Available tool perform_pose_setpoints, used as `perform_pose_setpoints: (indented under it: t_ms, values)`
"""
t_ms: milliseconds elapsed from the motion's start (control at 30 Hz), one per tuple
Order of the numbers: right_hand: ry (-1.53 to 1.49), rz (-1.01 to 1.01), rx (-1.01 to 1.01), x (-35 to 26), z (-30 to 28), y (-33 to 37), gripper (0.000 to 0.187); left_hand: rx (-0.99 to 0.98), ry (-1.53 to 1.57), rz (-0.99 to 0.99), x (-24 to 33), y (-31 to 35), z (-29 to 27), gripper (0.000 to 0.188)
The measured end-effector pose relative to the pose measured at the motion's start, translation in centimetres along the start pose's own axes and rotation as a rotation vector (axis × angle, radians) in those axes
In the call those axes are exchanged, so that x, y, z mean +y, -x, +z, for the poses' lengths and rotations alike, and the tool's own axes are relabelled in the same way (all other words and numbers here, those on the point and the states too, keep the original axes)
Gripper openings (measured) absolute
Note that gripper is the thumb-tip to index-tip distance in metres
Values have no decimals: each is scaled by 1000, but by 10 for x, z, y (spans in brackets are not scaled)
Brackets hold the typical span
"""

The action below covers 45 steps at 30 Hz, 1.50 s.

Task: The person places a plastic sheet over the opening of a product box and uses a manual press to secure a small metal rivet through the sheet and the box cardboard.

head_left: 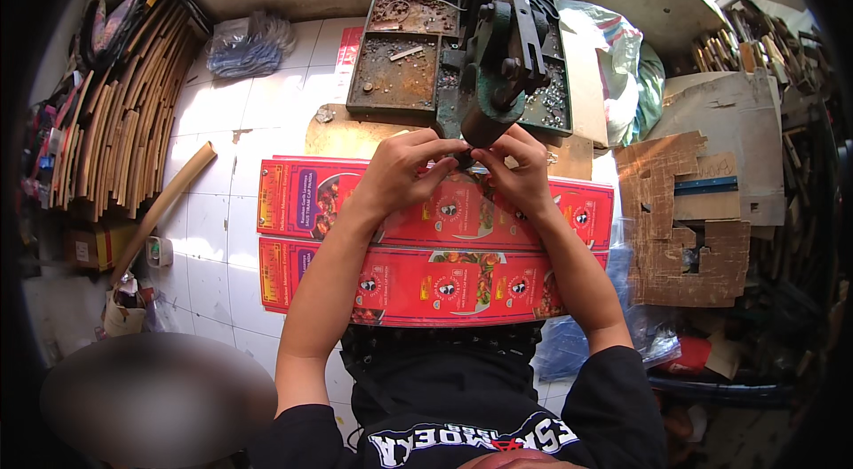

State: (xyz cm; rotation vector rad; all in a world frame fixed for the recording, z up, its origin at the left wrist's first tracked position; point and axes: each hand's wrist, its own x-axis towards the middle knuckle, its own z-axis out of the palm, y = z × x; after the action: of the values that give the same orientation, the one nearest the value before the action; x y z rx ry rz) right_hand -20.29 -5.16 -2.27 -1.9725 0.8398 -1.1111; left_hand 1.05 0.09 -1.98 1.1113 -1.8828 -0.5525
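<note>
Grip: your left hand (404, 171) and right hand (520, 169) meet fingertip to fingertip just under the nose of the dark green cast-iron hand press (498, 43). Both are pinched together on something small at the top edge of the red printed cardboard carton blank (418, 202); the piece itself is too small to make out.

Work piece: that red blank lies flat across your lap and the floor, its upper edge at the press, a second red printed blank (418, 287) lying just below it, nearer you.

Progress, as a judgement: the blank looks positioned but not yet pressed, since both your hands are at the die and none is on the lever.

Surroundings: rusty metal tray (400, 69) with small metal bits beside the press; brown die-cut cardboard sheet (684, 229) to your right; stacked wooden strips (115, 123) to your left on the white tiled floor (213, 114).
</note>
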Motion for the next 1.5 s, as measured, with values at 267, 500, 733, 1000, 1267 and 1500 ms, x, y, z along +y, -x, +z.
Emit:
perform_pose_setpoints:
  t_ms: [267, 500, 733, 1000, 1267, 1500]
  values:
    - [42, -55, -1, 2, 1, 1, 15, 75, 14, 48, -3, 0, 3, 31]
    - [30, -74, 21, -1, 0, 0, 14, 86, -2, 59, -3, 0, 3, 30]
    - [125, -102, 127, 1, 2, 2, 13, 65, -49, 77, -3, 0, 3, 29]
    - [322, 86, 502, 7, -20, -2, 11, 108, -46, 98, -2, 0, 3, 28]
    - [771, 249, 221, 18, -61, -32, 14, 141, -54, 62, -2, 3, 1, 26]
    - [1015, 164, -41, 36, -60, -60, 12, 140, -30, 36, -4, 3, 3, 23]
